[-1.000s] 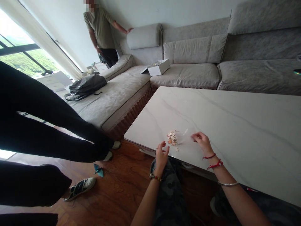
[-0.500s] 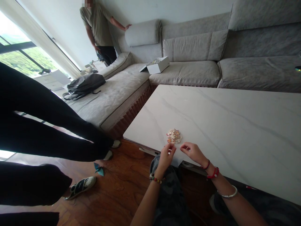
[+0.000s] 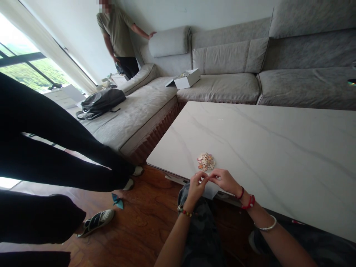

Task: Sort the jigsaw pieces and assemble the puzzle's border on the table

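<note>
From my remote seat, I see the left hand (image 3: 198, 182) and right hand (image 3: 226, 180) meeting fingertip to fingertip, each with thumb and fingers pinched, apparently on the top edge of a plastic bag (image 3: 211, 190). Exactly which finger grips where is too small for me to tell. The bag hangs below the fingers at the near edge of the table (image 3: 264, 148), its free end pointing down toward the lap. Its long axis I can't make out, since the hands cover the upper part.

Just beyond the fingertips, near the left hand, lies a heap of puzzle pieces (image 3: 206, 162). As I judge it, the pieces are out of the bag and on the table; they sit loose and piled, none that I can see joined or spread flat, and the bag is not yet put down. The heap is roughly round, with no clear long axis, and single pieces point every way.

Farther out, well past the hands, the sofa (image 3: 222, 87) carries a white box (image 3: 187, 81); off to the left hand's side there is a backpack (image 3: 104, 100).
</note>
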### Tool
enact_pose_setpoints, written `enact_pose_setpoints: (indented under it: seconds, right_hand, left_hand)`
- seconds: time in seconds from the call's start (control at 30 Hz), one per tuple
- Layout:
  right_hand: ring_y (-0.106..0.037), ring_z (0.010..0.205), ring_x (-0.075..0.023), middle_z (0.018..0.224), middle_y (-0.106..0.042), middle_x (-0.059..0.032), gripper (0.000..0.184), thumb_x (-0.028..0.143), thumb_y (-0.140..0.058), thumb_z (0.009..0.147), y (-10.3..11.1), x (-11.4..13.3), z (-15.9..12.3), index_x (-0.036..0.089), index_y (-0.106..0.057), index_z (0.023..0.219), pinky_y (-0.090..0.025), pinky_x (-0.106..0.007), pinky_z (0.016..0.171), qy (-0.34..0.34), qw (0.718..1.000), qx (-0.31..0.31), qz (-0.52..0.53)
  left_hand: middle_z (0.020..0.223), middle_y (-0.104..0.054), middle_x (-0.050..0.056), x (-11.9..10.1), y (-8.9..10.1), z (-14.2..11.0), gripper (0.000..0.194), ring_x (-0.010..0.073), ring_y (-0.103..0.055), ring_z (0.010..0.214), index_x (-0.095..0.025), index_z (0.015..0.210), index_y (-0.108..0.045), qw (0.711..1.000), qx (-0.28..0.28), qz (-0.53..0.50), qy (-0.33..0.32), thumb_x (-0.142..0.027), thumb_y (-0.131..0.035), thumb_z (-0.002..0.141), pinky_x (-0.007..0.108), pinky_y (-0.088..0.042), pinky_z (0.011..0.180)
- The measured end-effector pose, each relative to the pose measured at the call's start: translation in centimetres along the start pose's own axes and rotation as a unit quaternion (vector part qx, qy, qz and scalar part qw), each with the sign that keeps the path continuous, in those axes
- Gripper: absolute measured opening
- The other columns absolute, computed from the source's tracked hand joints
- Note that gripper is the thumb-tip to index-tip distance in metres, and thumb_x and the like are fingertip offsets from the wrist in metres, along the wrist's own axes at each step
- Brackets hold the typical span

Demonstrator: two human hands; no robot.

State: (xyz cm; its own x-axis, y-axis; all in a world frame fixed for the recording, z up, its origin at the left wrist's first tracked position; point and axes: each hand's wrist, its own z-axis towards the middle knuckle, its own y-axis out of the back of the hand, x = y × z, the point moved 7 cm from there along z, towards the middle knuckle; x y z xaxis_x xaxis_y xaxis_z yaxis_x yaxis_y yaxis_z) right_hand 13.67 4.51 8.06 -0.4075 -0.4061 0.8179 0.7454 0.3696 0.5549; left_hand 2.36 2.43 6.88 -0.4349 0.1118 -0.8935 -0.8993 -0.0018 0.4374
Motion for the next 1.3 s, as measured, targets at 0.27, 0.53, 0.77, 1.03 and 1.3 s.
enact_pose_setpoints:
  seconds: [0.27,0.53,0.77,1.03,1.3]
  right_hand:
    - [-0.055,0.070,-0.0132,0.076,-0.062,-0.0024,0.012,0.021,-0.051,0.077,0.5,0.0,0.5,0.018,-0.063,0.076,-0.041,-0.025,0.068,0.003,1.000,-0.008,0.001]
    - [-0.049,0.062,-0.0120,0.064,-0.056,-0.0011,0.016,0.010,-0.047,0.071,1.1,-0.5,0.4,0.017,-0.055,0.060,-0.037,-0.023,0.061,-0.038,0.994,-0.067,-0.077]
    - [-0.050,0.060,-0.0122,0.066,-0.056,0.0003,0.008,0.021,-0.053,0.072,1.6,-1.2,0.6,0.018,-0.058,0.077,-0.038,-0.024,0.058,-0.064,0.997,-0.046,-0.019]
    - [-0.050,0.060,-0.0123,0.062,-0.057,-0.0006,0.015,0.012,-0.045,0.070,3.1,-1.8,1.6,0.017,-0.056,0.061,-0.038,-0.024,0.059,-0.049,0.994,-0.084,-0.046]
    - [-0.052,0.067,-0.0128,0.078,-0.061,-0.0018,0.010,0.023,-0.052,0.074,3.9,-0.9,2.6,0.018,-0.059,0.080,-0.041,-0.025,0.064,-0.019,0.998,-0.054,-0.014]
  left_hand:
    - [0.064,-0.052,-0.001,0.1,1.3,0.5,0.018,0.0126,-0.047,0.066,-0.018,0.060,-0.049,0.999,-0.040,0.007,-0.017,-0.027,-0.049,0.076,0.024,-0.037,0.063]
    - [0.071,-0.057,-0.001,-0.1,1.2,1.1,0.009,0.0122,-0.050,0.068,-0.018,0.074,-0.053,1.000,0.015,0.010,-0.009,-0.027,-0.053,0.073,0.024,-0.037,0.061]
    - [0.061,-0.052,-0.002,1.4,2.0,1.6,0.017,0.0106,-0.045,0.060,-0.017,0.061,-0.049,0.996,-0.080,-0.025,0.038,-0.029,-0.052,0.073,0.023,-0.034,0.057]
    - [0.060,-0.052,-0.002,2.2,0.8,3.8,0.022,0.0095,-0.046,0.059,-0.016,0.062,-0.050,0.993,-0.037,-0.101,0.044,-0.035,-0.056,0.070,0.021,-0.037,0.057]
    - [0.062,-0.053,-0.003,0.8,1.4,5.1,0.013,0.0101,-0.047,0.063,-0.017,0.062,-0.052,0.994,-0.062,-0.088,0.026,-0.027,-0.057,0.068,0.023,-0.036,0.063]
